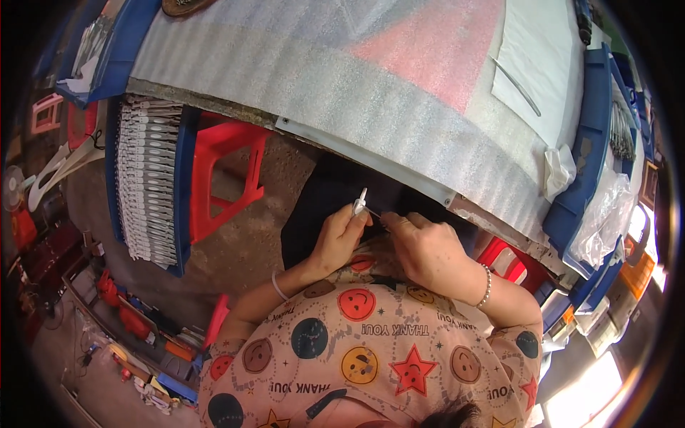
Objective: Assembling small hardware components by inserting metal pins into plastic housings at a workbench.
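Close to my lap, just below the table edge, my left hand pinches a small white pointed part that sticks up past the fingertips. Beside it my right hand is closed around a thin rod-like tool. The tool's thin end reaches toward the white part; I cannot tell whether they touch. Most of the tool is hidden in my fingers. At my left stands a blue tray, tightly stacked with rows of white and grey handle-like parts.
Foam sheeting covers the table ahead. A white sheet lies there with a slim curved metal tool. On the right, a blue bin holds grey parts and a clear plastic bag. A red stool stands beside the left tray.
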Motion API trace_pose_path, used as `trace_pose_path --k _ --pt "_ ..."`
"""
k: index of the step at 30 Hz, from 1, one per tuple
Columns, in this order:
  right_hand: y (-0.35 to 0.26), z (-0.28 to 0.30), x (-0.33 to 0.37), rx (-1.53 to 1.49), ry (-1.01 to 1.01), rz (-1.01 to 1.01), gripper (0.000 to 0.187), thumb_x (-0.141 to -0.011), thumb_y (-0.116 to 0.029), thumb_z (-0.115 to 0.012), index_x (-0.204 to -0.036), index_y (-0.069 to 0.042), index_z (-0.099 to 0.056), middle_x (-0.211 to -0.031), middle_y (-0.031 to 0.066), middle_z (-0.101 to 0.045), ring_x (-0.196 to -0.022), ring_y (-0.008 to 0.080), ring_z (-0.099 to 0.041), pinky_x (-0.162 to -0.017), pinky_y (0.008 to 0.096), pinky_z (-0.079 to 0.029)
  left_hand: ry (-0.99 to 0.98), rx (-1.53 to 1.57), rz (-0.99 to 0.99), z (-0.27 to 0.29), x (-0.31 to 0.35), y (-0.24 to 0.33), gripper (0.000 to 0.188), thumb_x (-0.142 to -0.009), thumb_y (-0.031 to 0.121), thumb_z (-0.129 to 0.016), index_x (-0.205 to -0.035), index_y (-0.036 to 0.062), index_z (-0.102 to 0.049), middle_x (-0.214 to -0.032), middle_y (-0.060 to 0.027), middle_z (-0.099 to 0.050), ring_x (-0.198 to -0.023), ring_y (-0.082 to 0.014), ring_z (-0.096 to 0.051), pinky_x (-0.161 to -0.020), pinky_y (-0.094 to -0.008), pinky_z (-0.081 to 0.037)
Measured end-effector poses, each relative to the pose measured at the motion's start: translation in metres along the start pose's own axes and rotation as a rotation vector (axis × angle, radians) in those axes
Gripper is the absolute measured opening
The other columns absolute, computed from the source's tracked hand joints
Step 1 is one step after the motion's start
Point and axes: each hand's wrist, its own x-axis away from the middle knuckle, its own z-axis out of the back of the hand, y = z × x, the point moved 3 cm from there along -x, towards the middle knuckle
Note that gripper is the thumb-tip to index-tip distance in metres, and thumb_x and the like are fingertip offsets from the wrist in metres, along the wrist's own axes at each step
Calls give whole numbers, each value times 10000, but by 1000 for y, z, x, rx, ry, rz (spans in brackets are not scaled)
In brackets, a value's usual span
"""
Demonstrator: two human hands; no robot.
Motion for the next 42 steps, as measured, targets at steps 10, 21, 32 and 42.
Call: trace_pose_path --k 10,21,32,42 --pt "26 -25 -2 -533 174 -250 235 -842 -81 -639 -1063 -4 -663 -855 181 -671 -742 283 -679 -643 351 -523 126 -446 -335 -2 -1 4 171 -970 106 -472 -876 -28 -524 -664 -197 -571 -621 -306 -642 -529 -380 -447" --pt "13 -19 -12 54 -51 -21 375 -808 -129 -626 -1173 -45 -650 -807 145 -655 -604 272 -639 -557 352 -509 105 -339 -369 -1 -2 1 151 -956 82 -473 -861 -29 -512 -692 -210 -588 -655 -349 -654 -531 -387 -453" --pt "-14 -11 -14 344 -214 60 528 -791 -241 -642 -1275 -49 -554 -718 120 -579 -515 240 -602 -455 355 -486 93 -243 -403 1 -9 -8 184 -960 113 -486 -875 -43 -532 -716 -218 -613 -719 -378 -665 -559 -403 -480" --pt "15 -28 -6 -325 174 -170 274 -869 -119 -606 -1120 -23 -654 -784 179 -669 -687 352 -652 -602 392 -514 105 -471 -360 2 -7 5 154 -949 99 -491 -877 -35 -512 -715 -241 -594 -712 -425 -635 -535 -429 -456"
